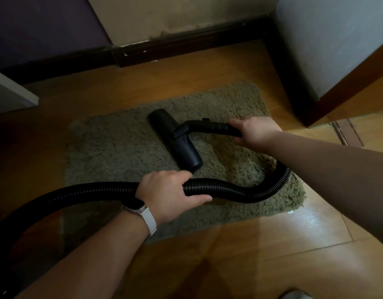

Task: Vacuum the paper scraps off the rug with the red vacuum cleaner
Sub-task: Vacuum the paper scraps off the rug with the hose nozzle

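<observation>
A shaggy grey-green rug lies on the wooden floor. The black floor nozzle of the vacuum rests flat on the rug's middle. My right hand grips the black rigid tube just behind the nozzle. My left hand, with a pale watch on the wrist, grips the black ribbed hose, which curves from the tube round the rug's right edge and off to the lower left. One small white paper scrap lies on the floor by the rug's near right corner. The red vacuum body is out of view.
A dark skirting board runs along the wall behind the rug. A grey upholstered piece with a wooden base stands at the right. A white panel edge juts in at the left. Wooden floor surrounds the rug.
</observation>
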Demonstrator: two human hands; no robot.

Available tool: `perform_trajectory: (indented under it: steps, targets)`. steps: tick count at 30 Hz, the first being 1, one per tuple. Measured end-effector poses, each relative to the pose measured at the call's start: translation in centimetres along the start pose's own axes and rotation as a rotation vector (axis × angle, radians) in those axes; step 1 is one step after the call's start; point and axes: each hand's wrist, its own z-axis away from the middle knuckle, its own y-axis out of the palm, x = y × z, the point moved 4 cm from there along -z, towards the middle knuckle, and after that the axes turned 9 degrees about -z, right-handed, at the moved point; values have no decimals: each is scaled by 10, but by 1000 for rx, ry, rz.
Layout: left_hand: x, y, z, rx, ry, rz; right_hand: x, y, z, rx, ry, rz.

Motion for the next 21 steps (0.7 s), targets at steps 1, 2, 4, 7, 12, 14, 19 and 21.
perform_trajectory:
  steps: [1, 2, 4, 7, 12, 14, 19, 21]
  targets:
    - [0, -1, 1, -1, 1, -2, -3, 0, 1, -4, 13, -10]
    - [1, -1, 1, -3, 2, -1, -7, 0, 2, -11, 30, -22]
    - [2, -2, 2, -7, 5, 4, -21, -1, 7, -29, 69, -45]
    - [3, -2, 3, -10, 18, 8, -42, -2, 17, -45, 132, -61]
    - [2, -4, 7, -16, 40, 10, -53, 3, 26, -89, 158, -80]
    - [2, -4, 9, -17, 54, 3, -52, 3, 28, -105, 150, -90]
    - [5, -7, 14, -15, 66, -3, -37, -3, 26, -82, 106, -43]
    - [7, -8, 16, -19, 70, -13, -29, -2, 24, -62, 95, -42]
